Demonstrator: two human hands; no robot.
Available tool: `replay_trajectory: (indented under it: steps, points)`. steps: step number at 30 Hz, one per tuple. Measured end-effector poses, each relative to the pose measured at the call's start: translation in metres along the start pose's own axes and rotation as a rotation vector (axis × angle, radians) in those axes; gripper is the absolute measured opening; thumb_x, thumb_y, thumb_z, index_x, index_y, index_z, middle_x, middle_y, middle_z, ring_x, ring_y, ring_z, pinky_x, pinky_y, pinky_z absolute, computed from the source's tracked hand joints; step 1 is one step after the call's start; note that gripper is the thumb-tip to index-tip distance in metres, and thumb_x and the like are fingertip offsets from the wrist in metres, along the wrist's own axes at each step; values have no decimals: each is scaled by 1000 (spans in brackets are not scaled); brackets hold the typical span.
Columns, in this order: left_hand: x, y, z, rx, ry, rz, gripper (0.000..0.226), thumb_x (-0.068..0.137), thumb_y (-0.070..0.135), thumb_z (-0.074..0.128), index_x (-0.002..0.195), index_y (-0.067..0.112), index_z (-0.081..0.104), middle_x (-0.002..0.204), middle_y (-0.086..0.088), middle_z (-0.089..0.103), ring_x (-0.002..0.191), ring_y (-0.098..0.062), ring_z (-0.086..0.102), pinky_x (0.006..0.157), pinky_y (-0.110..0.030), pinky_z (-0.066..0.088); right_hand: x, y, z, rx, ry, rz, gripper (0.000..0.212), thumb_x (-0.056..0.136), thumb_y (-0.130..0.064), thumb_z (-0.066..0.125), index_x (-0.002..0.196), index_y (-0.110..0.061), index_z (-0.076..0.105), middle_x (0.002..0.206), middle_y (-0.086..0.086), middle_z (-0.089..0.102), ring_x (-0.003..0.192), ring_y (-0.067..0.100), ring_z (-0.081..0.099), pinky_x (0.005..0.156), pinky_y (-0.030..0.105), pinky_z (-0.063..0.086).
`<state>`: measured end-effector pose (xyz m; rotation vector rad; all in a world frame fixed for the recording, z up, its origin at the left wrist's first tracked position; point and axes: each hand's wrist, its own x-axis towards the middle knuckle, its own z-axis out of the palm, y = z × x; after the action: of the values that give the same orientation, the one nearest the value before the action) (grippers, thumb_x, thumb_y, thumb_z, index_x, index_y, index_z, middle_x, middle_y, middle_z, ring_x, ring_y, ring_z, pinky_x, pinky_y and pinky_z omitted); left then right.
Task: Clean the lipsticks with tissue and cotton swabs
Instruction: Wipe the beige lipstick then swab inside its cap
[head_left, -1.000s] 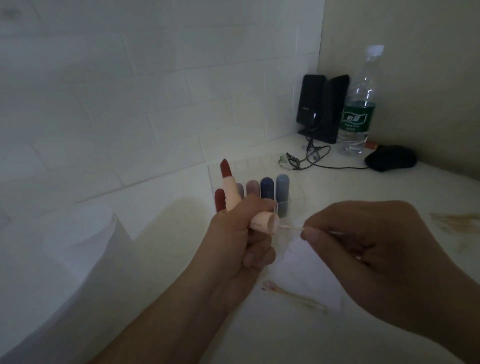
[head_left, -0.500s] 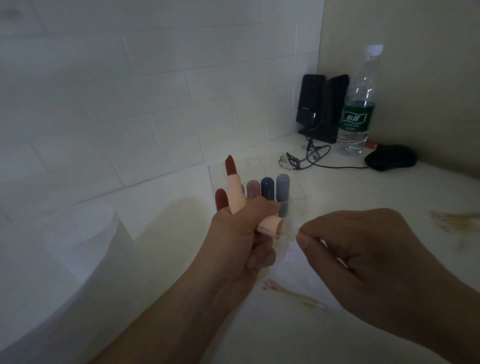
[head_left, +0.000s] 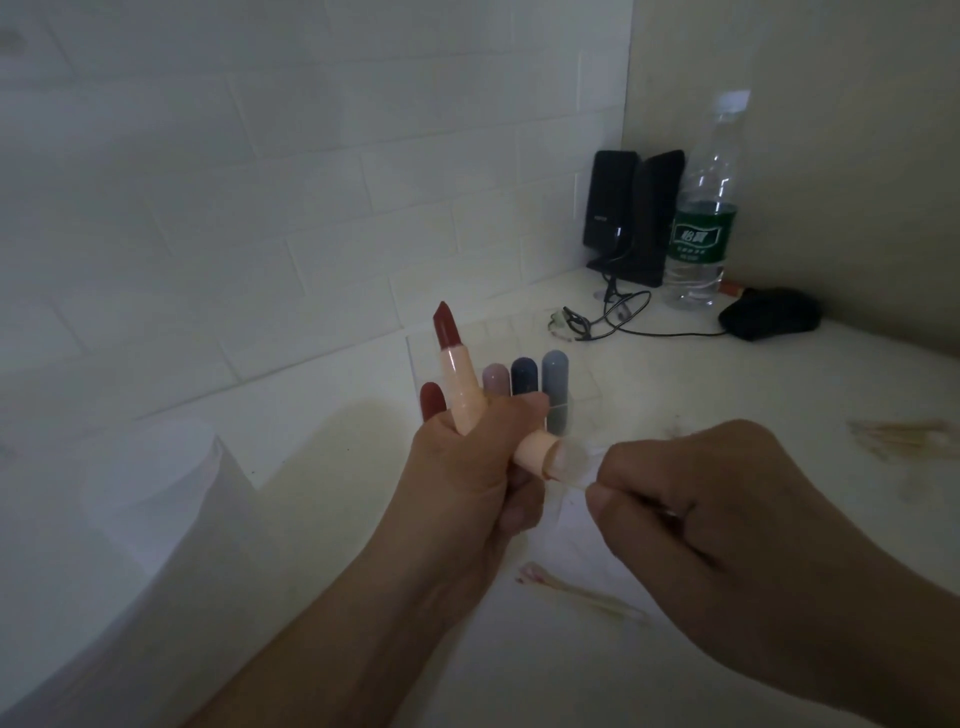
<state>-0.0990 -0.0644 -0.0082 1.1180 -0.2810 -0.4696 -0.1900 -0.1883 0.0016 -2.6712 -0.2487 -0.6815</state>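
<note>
The white counter (head_left: 675, 395) runs into a corner under a tiled wall. At its near left edge stands a big tissue roll (head_left: 150, 499). In the far corner are two black speakers (head_left: 631, 213), a water bottle (head_left: 702, 218) with a green label, a dark mouse (head_left: 769, 313) and a loop of cable (head_left: 608, 317). A clear organiser (head_left: 498, 358) near the back wall holds capped lipsticks (head_left: 524, 375) upright in a row.

Above the counter's middle, the left hand (head_left: 467, 478) holds the open lipstick (head_left: 454, 371), fingers wrapped tight round its peach tube, red bullet pointing up, base turned toward the other hand. The right hand (head_left: 727, 519) is curled closed, thumb and forefinger pinching something thin whose blurred tip meets the tube's base; it is probably a cotton swab, though I cannot tell for sure.

To do this step well, the tube should stay steady while the tip works round the base rim with light pressure, and the exposed bullet should be kept off fingers and wall.

A flat tissue (head_left: 582, 540) lies under the hands, with used swabs (head_left: 582, 595) stained pink beside its near edge, and more swabs (head_left: 909, 436) toward the right edge. Nothing blocks the work; dim light makes residue hard to judge.
</note>
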Motion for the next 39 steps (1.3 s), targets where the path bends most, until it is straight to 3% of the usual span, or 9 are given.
replay_trajectory:
  steps: [3,7,14,18,24,29,34,37,39]
  points:
    - [0,0,1,7,18,19,28,65,25,68,80,10,50,62,-4,42,33,-7,34,30,-18,30,-1,2,1,74,-27,53,38,86,-37,45,52,-29,32,40,-5,33,36,9,38,37,11,23]
    - [2,-3,1,75,67,58,16,88,14,59,73,11,51,56,-3,48,35,-9,38,32,-19,33,-2,1,2,102,-69,83,39,87,-39,43,53,-20,39,47,3,42,40,13,40,39,19,27]
    - [3,-5,-1,165,124,142,18,88,19,59,71,15,55,57,-5,49,41,-11,43,37,-19,37,1,-3,0,310,-62,145,36,83,-33,46,56,-10,48,49,5,44,40,8,37,40,21,27]
    - [2,-3,-1,209,109,175,20,89,18,58,70,13,53,55,-8,48,40,-15,42,37,-21,37,3,-4,-2,466,-50,197,29,80,-31,46,56,-17,52,39,-8,40,37,6,38,40,11,27]
    - [1,-2,-1,239,64,210,17,89,21,55,77,9,51,52,-5,52,42,-17,45,44,-25,38,9,9,-9,822,-12,306,34,77,-35,50,50,-15,56,37,-4,32,36,8,26,39,15,25]
    - [4,-2,-3,229,35,188,18,94,20,46,90,6,57,59,-5,58,49,-14,51,42,-23,35,6,17,-14,366,140,43,29,84,-41,44,63,-33,62,47,-8,49,38,3,39,40,5,27]
    - [4,-1,-5,189,13,204,21,96,15,43,92,2,59,65,-6,60,56,-14,54,39,-21,36,6,17,-13,222,178,10,25,89,-37,46,79,-32,68,58,-9,63,50,7,59,46,16,43]
    - [5,-3,-6,199,6,213,25,96,21,48,83,6,64,64,-8,56,55,-14,49,41,-22,37,8,18,-12,199,184,-1,14,87,-32,56,76,-35,63,59,-26,58,56,-10,58,50,-1,38]
    - [4,-4,-5,212,1,215,28,96,24,50,77,9,64,60,-10,53,51,-14,47,41,-22,37,8,17,-11,170,166,-26,14,86,-29,56,75,-38,58,55,-35,42,51,-17,49,51,-7,29]
